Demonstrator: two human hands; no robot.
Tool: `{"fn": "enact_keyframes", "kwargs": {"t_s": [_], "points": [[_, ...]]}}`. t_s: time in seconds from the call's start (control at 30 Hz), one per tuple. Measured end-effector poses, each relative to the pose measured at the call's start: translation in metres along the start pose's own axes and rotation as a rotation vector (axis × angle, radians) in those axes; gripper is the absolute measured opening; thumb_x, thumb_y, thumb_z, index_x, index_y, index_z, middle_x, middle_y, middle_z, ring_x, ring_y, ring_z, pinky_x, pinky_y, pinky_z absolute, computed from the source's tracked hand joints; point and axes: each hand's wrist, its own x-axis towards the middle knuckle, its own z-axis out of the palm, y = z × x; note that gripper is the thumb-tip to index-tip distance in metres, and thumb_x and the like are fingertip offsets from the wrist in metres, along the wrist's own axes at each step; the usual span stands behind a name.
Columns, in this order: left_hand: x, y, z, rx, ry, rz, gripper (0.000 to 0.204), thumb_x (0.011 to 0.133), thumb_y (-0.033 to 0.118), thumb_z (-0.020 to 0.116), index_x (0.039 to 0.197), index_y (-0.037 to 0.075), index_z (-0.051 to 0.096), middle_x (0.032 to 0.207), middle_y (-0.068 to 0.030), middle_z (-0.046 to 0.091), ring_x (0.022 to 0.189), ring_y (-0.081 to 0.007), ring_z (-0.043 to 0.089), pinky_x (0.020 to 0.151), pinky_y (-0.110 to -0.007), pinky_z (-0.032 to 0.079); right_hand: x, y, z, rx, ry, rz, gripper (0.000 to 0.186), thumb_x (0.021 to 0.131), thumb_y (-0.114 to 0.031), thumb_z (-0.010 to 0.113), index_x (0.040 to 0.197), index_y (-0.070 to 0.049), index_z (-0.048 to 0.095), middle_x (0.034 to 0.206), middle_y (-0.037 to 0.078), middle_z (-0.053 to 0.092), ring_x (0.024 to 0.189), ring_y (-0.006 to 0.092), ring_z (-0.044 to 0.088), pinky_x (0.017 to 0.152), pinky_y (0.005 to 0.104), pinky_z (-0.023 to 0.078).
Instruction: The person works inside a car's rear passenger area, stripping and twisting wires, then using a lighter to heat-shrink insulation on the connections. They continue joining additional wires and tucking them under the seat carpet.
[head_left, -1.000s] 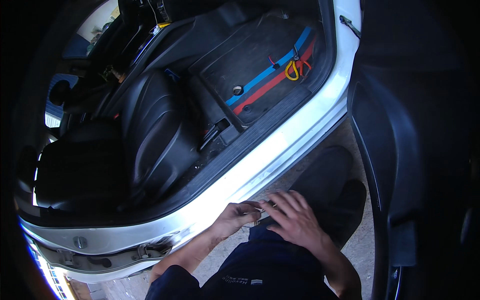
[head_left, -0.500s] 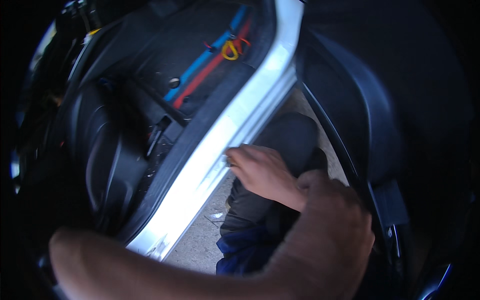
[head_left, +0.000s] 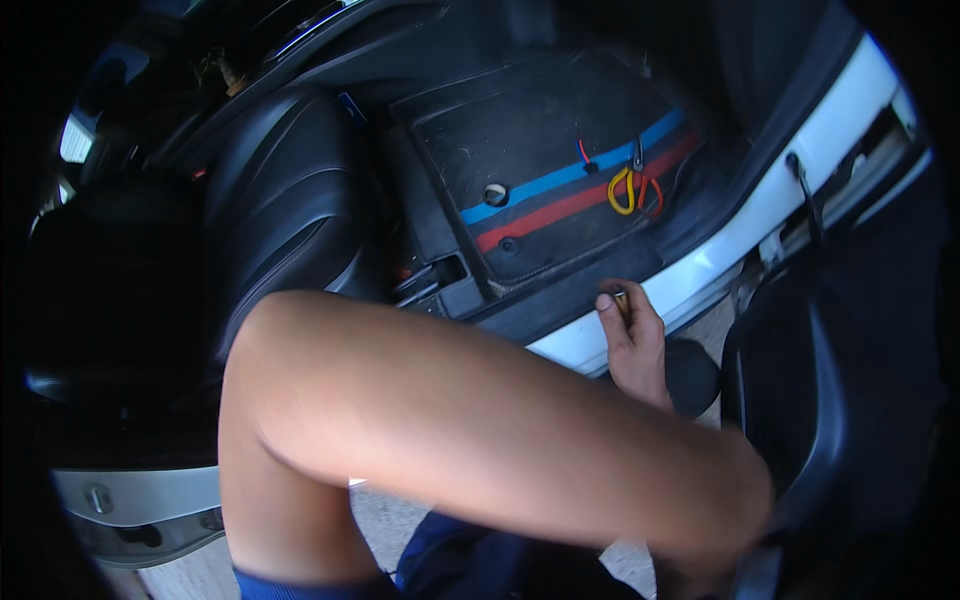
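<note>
My right hand point(head_left: 640, 335) is curled above the white door sill point(head_left: 690, 280), with a short brass-coloured metal cylinder point(head_left: 621, 300) between thumb and fingers. Its exact kind is too small to make out. My left arm crosses the middle of the view, bent at the elbow. At its end my left hand point(head_left: 738, 475) is blurred and lies over or beside my right forearm; its fingers are hidden. Beyond the right hand, a tool with yellow and red loop handles point(head_left: 622, 190) rests on the black floor mat point(head_left: 530, 130), which has blue and red stripes.
A small dark ring-shaped thing point(head_left: 496, 194) lies on the mat. The black leather seat point(head_left: 300, 190) stands to the left. At right is the dark open door panel point(head_left: 810, 370), joined near a door check strap point(head_left: 806, 195). Concrete ground point(head_left: 390, 515) shows below my arm.
The view has swung, bringing more of the mat and seat into sight. My right hand has turned and lifted off the sill's outer edge, showing the metal cylinder. My left arm has shifted across the view.
</note>
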Motion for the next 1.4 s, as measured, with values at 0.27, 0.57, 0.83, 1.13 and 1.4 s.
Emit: {"fn": "enact_keyframes", "kwargs": {"t_s": [0.27, 0.57, 0.83, 1.13, 1.4], "points": [[-0.156, -0.285, 0.036, -0.702, 0.192, -0.792, 0.051, 0.089, 0.045, 0.068, 0.120, 0.005, 0.066, 0.119, -0.0127, 0.067, 0.107, -0.0260, 0.066, 0.088, -0.042, 0.056, 0.103, 0.035, -0.002, 0.177, 0.329, 0.057, 0.021, 0.102, -0.018, 0.056, 0.109, 0.001, 0.051, 0.079, 0.001, 0.050, 0.069, 0.0076, 0.043, 0.062, 0.0248, 0.039], [-0.169, -0.541, -0.062, -0.483, 1.803, -0.831, 0.067, 0.088, 0.039, 0.068, 0.138, -0.003, 0.051, 0.139, -0.0208, 0.055, 0.132, -0.0343, 0.050, 0.111, -0.037, 0.039, 0.261, 0.081, -0.006, -0.199, 0.311, -0.055, 0.017, 0.099, -0.014, 0.062, 0.107, 0.001, 0.064, 0.090, 0.002, 0.064, 0.081, 0.0074, 0.055, 0.073, 0.0228, 0.046], [-0.164, -0.623, -0.153, -0.542, 2.137, -0.131, 0.034, 0.092, 0.016, 0.067, 0.121, 0.001, 0.064, 0.121, -0.0189, 0.067, 0.105, -0.0279, 0.065, 0.093, -0.037, 0.051, 0.336, 0.159, 0.013, -0.528, 0.193, 0.155, 0.028, 0.097, -0.025, 0.062, 0.107, 0.002, 0.063, 0.101, 0.025, 0.066, 0.094, 0.0401, 0.065, 0.085, 0.0423, 0.050], [-0.185, -0.630, -0.167, -0.758, 1.840, -0.041, 0.027, 0.087, 0.012, 0.074, 0.111, 0.000, 0.070, 0.100, -0.0164, 0.073, 0.077, -0.0203, 0.069, 0.075, -0.034, 0.056, 0.344, 0.157, 0.022, -0.701, 0.214, 0.155, 0.028, 0.098, -0.029, 0.058, 0.104, -0.002, 0.059, 0.098, 0.024, 0.065, 0.092, 0.0440, 0.064, 0.080, 0.0486, 0.049], [-0.217, -0.642, -0.153, -0.514, 1.816, -0.331, 0.042, 0.083, 0.020, 0.075, 0.121, 0.003, 0.068, 0.120, -0.0196, 0.068, 0.113, -0.0296, 0.065, 0.103, -0.038, 0.048, 0.347, 0.157, 0.021, -0.614, 0.219, 0.175, 0.028, 0.098, -0.029, 0.059, 0.103, -0.001, 0.061, 0.087, 0.022, 0.066, 0.085, 0.0390, 0.066, 0.076, 0.0452, 0.049]]}}
